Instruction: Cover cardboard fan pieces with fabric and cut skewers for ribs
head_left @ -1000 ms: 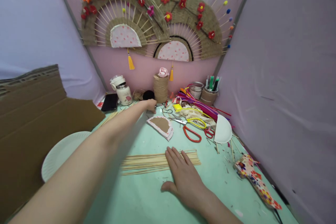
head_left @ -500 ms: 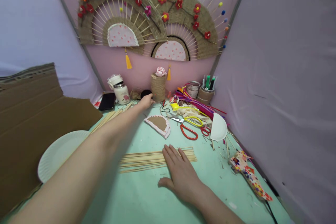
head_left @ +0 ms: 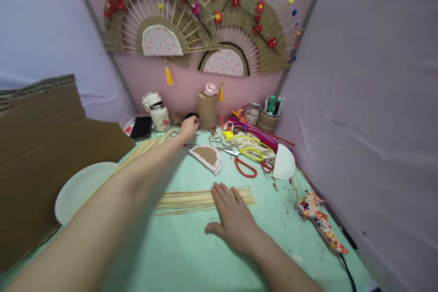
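Note:
My left hand [head_left: 189,127] reaches to the back of the table, beside a cone of brown twine [head_left: 207,110] and a round black item [head_left: 191,115]. Its fingers are curled together, and whatever they hold is hidden. Flat on a row of thin bamboo sticks [head_left: 185,200] lies my right hand [head_left: 234,219], fingers stretched and thumb apart. Between the hands is a half-round cardboard piece [head_left: 207,156] with a pink fabric edge. A thin, dark stick with a reddish end [head_left: 186,145] shows along its far edge.
Scissors with yellow handles [head_left: 251,154], red handles [head_left: 245,168] and colourful pipe cleaners [head_left: 263,136] lie right of centre. A flower-patterned glue gun [head_left: 321,223] is at right. Left are cardboard [head_left: 51,146], a paper plate [head_left: 82,191], a phone [head_left: 141,127] and a bottle [head_left: 159,117].
My left hand has shifted slightly, its fingers now more curled. The thin dark stick now shows beyond the half-round piece. My right hand stays on the sticks; the view has tilted slightly.

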`<state>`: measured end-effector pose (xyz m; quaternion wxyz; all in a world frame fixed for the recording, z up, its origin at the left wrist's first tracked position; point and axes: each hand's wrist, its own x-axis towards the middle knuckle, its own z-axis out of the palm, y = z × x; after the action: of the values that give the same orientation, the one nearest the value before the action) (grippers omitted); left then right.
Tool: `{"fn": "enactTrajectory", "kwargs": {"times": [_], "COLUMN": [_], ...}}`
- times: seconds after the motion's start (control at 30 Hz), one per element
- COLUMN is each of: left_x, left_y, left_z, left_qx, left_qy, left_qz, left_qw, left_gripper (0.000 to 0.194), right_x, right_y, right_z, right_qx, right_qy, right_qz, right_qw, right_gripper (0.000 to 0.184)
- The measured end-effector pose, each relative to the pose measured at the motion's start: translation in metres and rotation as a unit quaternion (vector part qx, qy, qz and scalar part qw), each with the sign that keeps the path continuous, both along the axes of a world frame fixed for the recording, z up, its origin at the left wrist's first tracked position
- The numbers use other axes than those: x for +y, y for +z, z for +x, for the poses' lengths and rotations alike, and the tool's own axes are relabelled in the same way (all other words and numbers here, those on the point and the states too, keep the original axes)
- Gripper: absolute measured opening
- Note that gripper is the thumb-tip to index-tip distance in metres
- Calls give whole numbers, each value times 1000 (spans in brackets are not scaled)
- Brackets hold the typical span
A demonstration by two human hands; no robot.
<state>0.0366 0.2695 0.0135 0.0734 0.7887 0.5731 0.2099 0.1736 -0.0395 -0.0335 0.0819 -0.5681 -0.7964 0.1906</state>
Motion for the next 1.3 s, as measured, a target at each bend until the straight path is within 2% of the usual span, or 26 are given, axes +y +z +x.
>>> {"fn": "enactTrajectory", "kwargs": {"times": [0.1, 0.17, 0.23, 0.33, 0.47, 0.57, 0.7, 0.87, 1.0, 1.3], "left_x": [-24, -51, -85, -146, -218, -249, -259, -260, -264, -265], "left_y": [19, 29, 38, 46, 42, 28, 9, -4, -8, -12], "left_z": [-9, -22, -40, -74, -117, -136, -140, -135, -131, -129], "left_qx": [-15, -5, 34, 102, 157, 160, 158, 168, 155, 137], "left_qy": [28, 34, 38, 97, 179, 193, 178, 145, 106, 81], "left_qz": [32, 46, 42, 18, -29, -53, -72, -96, -130, -147], "left_qw": [999, 998, 998, 990, 971, 967, 969, 970, 974, 976], "left_gripper": [27, 25, 24, 25, 25, 25, 22, 28, 31, 31], "right_x": [0, 0, 0, -1, -2, -3, -4, -5, -5, -4], "right_y": [2, 2, 0, -4, -9, -9, -7, -6, -5, -8], "right_z": [-1, -2, -3, -3, -1, -1, -2, -2, -2, -5], "right_qx": [-12, -24, -35, -41, -44, -52, -57, -56, -56, -68], "right_qy": [1, -2, -5, 0, 8, 7, 6, 6, 10, 7], "right_qz": [-7, -14, -15, -2, 9, 12, 12, 11, 14, 11], "right_qw": [1000, 1000, 999, 999, 999, 999, 998, 998, 998, 998], "right_gripper": [87, 90, 91, 90, 88, 87, 88, 87, 86, 97]}}
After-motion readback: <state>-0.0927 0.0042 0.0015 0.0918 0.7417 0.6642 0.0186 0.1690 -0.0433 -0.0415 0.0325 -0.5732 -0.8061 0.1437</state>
